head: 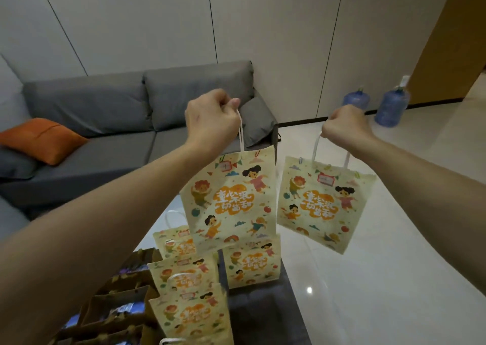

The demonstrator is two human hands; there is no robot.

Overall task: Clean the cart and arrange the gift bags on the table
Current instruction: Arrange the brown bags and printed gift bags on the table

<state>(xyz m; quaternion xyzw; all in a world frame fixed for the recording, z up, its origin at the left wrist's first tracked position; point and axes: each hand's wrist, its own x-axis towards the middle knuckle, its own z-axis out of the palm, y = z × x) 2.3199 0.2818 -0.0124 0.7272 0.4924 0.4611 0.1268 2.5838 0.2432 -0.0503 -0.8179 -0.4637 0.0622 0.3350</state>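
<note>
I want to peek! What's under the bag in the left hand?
Under the left hand's bag, more matching gift bags stand on the table. It covers the tops of two, and what is inside any bag cannot be seen.

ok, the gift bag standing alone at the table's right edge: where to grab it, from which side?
Take the standing gift bag by its rope handles at the top, coming from above. It stands upright with its mouth up, and the left hand and right hand carry theirs that way. Its handles are hidden behind the left hand's bag.

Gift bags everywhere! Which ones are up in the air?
Two: the bag in the left hand and the bag in the right hand, both hanging by white handles. The rest stand below.
</note>
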